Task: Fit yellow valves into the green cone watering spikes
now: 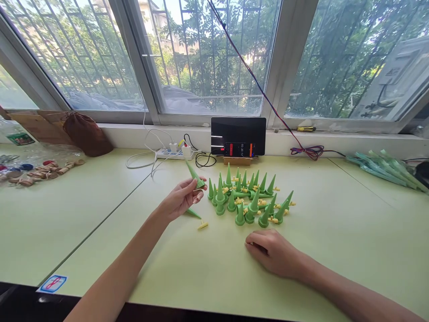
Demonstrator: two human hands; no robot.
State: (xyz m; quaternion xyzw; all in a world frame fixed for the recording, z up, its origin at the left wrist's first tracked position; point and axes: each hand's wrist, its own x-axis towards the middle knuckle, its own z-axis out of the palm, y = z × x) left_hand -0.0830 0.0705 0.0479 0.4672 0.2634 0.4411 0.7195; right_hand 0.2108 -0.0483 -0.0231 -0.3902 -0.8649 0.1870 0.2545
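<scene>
My left hand [183, 197] is closed around a green plastic cone-shaped watering spike [195, 175], its tip pointing up and to the left. Below that hand another green spike [194, 213] lies on the table, partly hidden, beside a small pale yellow T-shaped valve [203, 225]. My right hand [276, 252] rests on the table with its fingers curled, and nothing shows in it. Just beyond it is a cluster of green watering spikes [254, 203], many standing tip up and some lying down, with yellow valves [273, 219] among them.
A phone [240, 149] showing a timer leans against a dark tablet [237, 127] at the back. A power strip [170, 154] with cables stands left of it. Plastic-wrapped green items [385, 167] lie right; a brown bag [87, 134] and wooden spools [43, 172] are left.
</scene>
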